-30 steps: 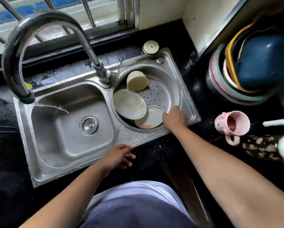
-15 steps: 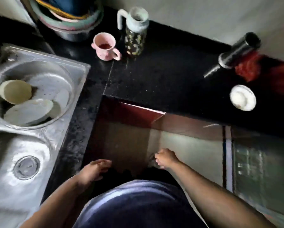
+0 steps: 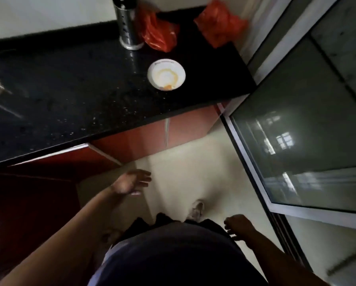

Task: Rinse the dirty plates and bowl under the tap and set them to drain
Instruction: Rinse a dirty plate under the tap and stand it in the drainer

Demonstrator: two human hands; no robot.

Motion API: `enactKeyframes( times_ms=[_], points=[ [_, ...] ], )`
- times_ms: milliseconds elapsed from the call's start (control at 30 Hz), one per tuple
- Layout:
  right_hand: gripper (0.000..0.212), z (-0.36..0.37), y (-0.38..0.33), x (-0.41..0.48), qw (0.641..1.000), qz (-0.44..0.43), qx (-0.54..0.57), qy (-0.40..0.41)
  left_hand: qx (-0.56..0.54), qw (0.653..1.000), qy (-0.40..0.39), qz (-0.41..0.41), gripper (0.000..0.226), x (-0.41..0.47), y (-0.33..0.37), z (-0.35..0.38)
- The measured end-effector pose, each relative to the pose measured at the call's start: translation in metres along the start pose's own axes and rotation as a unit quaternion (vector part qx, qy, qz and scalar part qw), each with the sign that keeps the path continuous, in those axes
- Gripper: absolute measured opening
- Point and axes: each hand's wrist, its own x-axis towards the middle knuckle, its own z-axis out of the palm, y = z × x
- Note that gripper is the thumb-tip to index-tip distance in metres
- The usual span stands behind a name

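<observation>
A small white dish (image 3: 166, 74) with orange food smears lies on the black counter (image 3: 76, 96), near its right end. My left hand (image 3: 131, 181) hangs open over the pale floor, well below and left of the dish, fingers spread and holding nothing. My right hand (image 3: 238, 226) sits low beside my body with loosely curled fingers and nothing in it. The sink, the tap and the other dishes are out of view.
A perforated steel holder (image 3: 127, 23) stands at the counter's back, with two orange plastic bags (image 3: 159, 32) (image 3: 220, 22) beside it. Red cabinet fronts (image 3: 150, 137) run under the counter. A glass sliding door (image 3: 309, 129) closes off the right side. My foot (image 3: 196, 210) stands on the floor.
My view has swung right, away from the sink, along the counter to the smeared dish. My right hand left the sink's strainer basin and both hands dropped to my sides.
</observation>
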Motion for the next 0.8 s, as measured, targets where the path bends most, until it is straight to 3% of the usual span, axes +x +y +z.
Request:
enactKeyframes(
  times_ms=[100,233,433,567,733,800],
  points=[
    [0.013,-0.058,0.015,0.017,0.999,0.038,0.007,-0.010,0.109,0.994,0.001,0.019,0.025,0.023,0.038,0.068],
    [0.010,-0.119,-0.018,0.043,1.000,0.010,-0.005,-0.019,0.189,0.979,0.070,0.037,0.023,0.031,0.054,0.105],
    [0.011,-0.146,-0.164,0.079,0.988,-0.104,-0.105,-0.046,-0.038,0.985,0.157,-0.067,0.023,0.055,0.069,0.089],
    [0.022,-0.143,-0.294,0.085,0.967,-0.208,-0.136,-0.060,-0.132,0.971,0.198,0.015,0.027,0.083,0.113,0.083],
    [0.015,-0.142,-0.436,0.064,0.934,-0.318,-0.138,-0.082,-0.185,0.944,0.246,0.122,0.025,0.113,0.204,0.071],
    [0.011,-0.139,-0.482,0.062,0.922,-0.348,-0.159,-0.063,-0.198,0.932,0.278,0.123,0.022,0.128,0.235,0.066]
  ],
)
